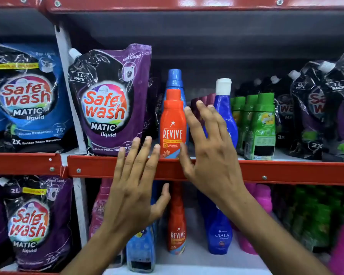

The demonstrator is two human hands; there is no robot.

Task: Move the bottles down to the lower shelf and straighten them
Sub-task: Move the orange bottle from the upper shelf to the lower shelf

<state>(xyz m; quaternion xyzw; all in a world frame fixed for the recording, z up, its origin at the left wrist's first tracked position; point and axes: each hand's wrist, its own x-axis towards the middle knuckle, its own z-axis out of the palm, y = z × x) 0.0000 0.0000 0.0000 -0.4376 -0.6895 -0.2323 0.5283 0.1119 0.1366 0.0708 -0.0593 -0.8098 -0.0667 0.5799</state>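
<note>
An orange Revive bottle [172,124] stands upright at the front of the upper shelf [99,167], with a taller blue bottle [174,78] right behind it. My right hand [209,147] is open beside the orange bottle's right side, fingertips near its shoulder, thumb near its base. My left hand [135,187] is open below and left of it, fingers spread over the red shelf rail. A blue bottle with a white cap [224,108] stands to the right, partly hidden by my right hand. On the lower shelf [195,261] stand another orange Revive bottle [177,225] and a blue Ujala bottle [219,235].
Purple Safewash pouches [107,104] crowd the upper shelf to the left, green bottles [261,128] and dark pouches [314,112] to the right. Below are a light blue bottle [140,253], pink bottles [264,199], green bottles and a purple pouch [34,221]. A white upright post [72,100] divides bays.
</note>
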